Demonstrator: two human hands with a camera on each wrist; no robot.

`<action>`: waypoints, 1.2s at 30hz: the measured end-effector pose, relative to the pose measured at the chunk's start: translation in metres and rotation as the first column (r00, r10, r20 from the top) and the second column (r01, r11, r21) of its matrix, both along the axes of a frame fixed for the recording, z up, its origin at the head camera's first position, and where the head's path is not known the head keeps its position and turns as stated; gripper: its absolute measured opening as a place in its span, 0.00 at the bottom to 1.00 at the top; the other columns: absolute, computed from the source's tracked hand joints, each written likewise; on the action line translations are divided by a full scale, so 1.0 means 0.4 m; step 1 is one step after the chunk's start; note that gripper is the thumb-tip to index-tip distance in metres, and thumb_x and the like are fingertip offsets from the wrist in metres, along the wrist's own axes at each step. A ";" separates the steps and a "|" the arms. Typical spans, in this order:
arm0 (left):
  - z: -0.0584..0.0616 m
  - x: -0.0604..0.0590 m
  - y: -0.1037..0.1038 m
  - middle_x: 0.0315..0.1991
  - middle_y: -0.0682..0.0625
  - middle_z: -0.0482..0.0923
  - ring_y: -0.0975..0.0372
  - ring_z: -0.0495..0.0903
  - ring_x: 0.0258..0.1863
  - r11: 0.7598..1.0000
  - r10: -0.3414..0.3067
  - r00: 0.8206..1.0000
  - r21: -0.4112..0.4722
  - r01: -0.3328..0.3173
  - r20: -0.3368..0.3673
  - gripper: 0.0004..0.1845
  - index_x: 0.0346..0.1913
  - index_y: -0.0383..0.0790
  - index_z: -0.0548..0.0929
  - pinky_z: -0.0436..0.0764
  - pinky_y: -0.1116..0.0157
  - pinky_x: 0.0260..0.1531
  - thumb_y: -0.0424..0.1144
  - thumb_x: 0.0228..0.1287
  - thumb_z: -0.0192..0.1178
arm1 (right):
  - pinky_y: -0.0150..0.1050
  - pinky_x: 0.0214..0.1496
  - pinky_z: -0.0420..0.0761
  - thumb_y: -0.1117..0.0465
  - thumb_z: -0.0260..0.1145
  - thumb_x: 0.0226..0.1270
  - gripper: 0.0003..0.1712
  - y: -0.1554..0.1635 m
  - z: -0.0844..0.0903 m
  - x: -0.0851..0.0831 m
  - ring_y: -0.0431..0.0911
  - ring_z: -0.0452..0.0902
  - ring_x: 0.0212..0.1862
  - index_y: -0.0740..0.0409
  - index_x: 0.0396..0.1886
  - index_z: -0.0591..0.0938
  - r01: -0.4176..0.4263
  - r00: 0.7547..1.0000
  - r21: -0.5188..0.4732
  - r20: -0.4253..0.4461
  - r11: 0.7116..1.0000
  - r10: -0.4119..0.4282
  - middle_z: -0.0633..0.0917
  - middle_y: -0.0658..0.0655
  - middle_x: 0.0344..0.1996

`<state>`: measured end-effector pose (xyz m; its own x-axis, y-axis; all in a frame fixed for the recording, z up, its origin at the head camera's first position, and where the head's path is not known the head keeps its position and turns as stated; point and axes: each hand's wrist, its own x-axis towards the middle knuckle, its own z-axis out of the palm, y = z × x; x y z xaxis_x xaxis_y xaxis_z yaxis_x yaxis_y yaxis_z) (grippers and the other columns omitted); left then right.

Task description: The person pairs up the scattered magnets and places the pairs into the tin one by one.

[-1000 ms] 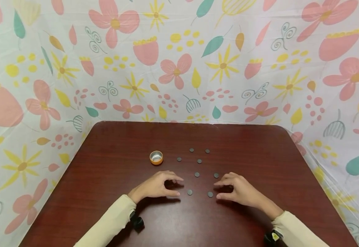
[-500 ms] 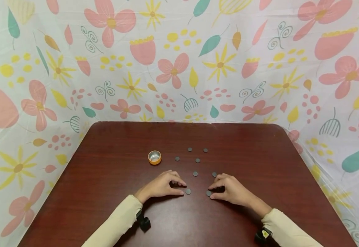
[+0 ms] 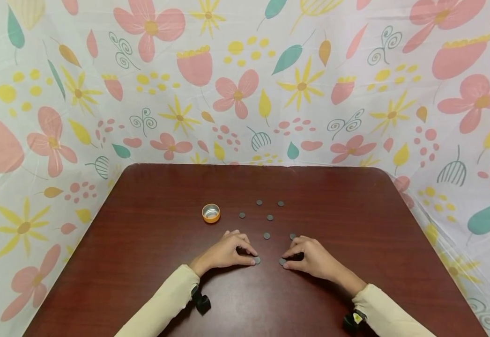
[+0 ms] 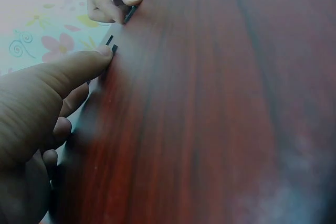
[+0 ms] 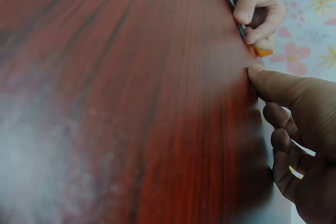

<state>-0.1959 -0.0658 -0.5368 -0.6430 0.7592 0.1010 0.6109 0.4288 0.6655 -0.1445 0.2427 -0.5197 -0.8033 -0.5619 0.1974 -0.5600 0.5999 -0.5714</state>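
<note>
My left hand (image 3: 227,250) pinches a small flat grey disc (image 3: 258,260) between thumb and fingertips, low at the table. Across a short gap, my right hand (image 3: 314,258) pinches a similar grey disc (image 3: 282,262) by its right side. In the left wrist view, the right hand's disc (image 4: 130,12) stands out as a thin dark edge between thumb and finger. The right wrist view shows the left hand (image 5: 258,8) beyond my right thumb, which hides most of its own disc. Another grey disc (image 3: 292,237) lies just behind the right hand's fingers.
Several more grey discs, such as the middle disc (image 3: 267,236) and the back disc (image 3: 259,202), lie scattered farther back. A small orange round tin (image 3: 211,220) with a silvery inside stands left of them. The brown table (image 3: 165,187) ends at a flowered cloth (image 3: 236,140).
Both hands have moved inward to the two nearest discs, and their fingers have closed on them. The right hand's disc has shifted slightly left.
</note>
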 end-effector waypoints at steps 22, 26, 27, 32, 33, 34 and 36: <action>0.008 -0.009 0.053 0.36 0.72 0.79 0.71 0.67 0.35 0.999 -0.036 0.999 -0.015 0.036 -0.016 0.09 0.45 0.62 0.93 0.58 0.64 0.42 0.51 0.62 0.74 | 0.33 0.38 0.70 0.49 0.81 0.56 0.10 -0.049 -0.018 -0.020 0.35 0.70 0.33 0.40 0.38 0.94 -0.010 1.000 -0.038 0.001 0.999 0.010 0.79 0.32 0.27; 0.001 -0.010 0.054 0.37 0.72 0.79 0.71 0.67 0.35 0.999 -0.033 0.999 -0.016 0.032 -0.024 0.09 0.45 0.62 0.92 0.58 0.64 0.43 0.51 0.62 0.73 | 0.39 0.44 0.65 0.49 0.80 0.58 0.09 -0.058 -0.017 -0.022 0.35 0.70 0.34 0.38 0.39 0.93 -0.001 1.000 -0.012 0.028 1.000 0.002 0.79 0.31 0.27; 0.000 -0.009 0.055 0.37 0.72 0.79 0.71 0.67 0.36 0.999 -0.032 0.999 -0.015 0.032 -0.025 0.09 0.45 0.62 0.92 0.58 0.64 0.43 0.52 0.62 0.73 | 0.40 0.45 0.64 0.50 0.80 0.58 0.09 -0.060 -0.016 -0.021 0.35 0.70 0.35 0.38 0.40 0.93 0.000 0.999 -0.007 0.032 1.000 0.000 0.79 0.31 0.27; -0.003 -0.007 0.055 0.36 0.72 0.79 0.70 0.67 0.35 1.000 -0.029 0.999 -0.005 0.029 -0.028 0.09 0.45 0.62 0.93 0.58 0.64 0.42 0.52 0.62 0.74 | 0.43 0.46 0.62 0.52 0.79 0.60 0.09 -0.065 -0.014 -0.020 0.35 0.70 0.36 0.38 0.41 0.93 0.006 0.999 0.000 0.053 1.000 -0.006 0.79 0.30 0.28; -0.003 -0.008 0.055 0.36 0.72 0.79 0.70 0.67 0.35 1.000 -0.029 0.999 -0.006 0.028 -0.029 0.09 0.45 0.62 0.93 0.58 0.64 0.42 0.52 0.62 0.74 | 0.43 0.46 0.61 0.52 0.79 0.61 0.09 -0.065 -0.014 -0.020 0.35 0.70 0.36 0.38 0.41 0.93 0.007 0.998 0.002 0.055 1.000 -0.007 0.79 0.30 0.28; -0.003 -0.008 0.055 0.37 0.73 0.79 0.70 0.67 0.35 1.000 -0.029 0.999 -0.007 0.029 -0.029 0.09 0.45 0.62 0.93 0.57 0.64 0.42 0.52 0.62 0.73 | 0.43 0.47 0.61 0.52 0.79 0.61 0.09 -0.065 -0.014 -0.020 0.35 0.70 0.36 0.37 0.42 0.93 0.007 0.998 0.004 0.058 1.000 -0.008 0.79 0.30 0.28; -0.003 -0.010 0.054 0.37 0.73 0.79 0.71 0.67 0.35 1.000 -0.029 0.999 -0.006 0.029 -0.029 0.09 0.45 0.62 0.93 0.57 0.64 0.42 0.52 0.62 0.74 | 0.43 0.46 0.61 0.52 0.78 0.62 0.09 -0.065 -0.012 -0.020 0.35 0.70 0.36 0.37 0.42 0.93 0.008 0.998 0.004 0.058 1.000 -0.008 0.79 0.30 0.28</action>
<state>-0.2000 -0.0441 -0.5379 -0.6176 0.7780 0.1153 0.6421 0.4142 0.6451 -0.1525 0.2167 -0.5246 -0.8179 -0.5560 0.1477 -0.5209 0.6067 -0.6004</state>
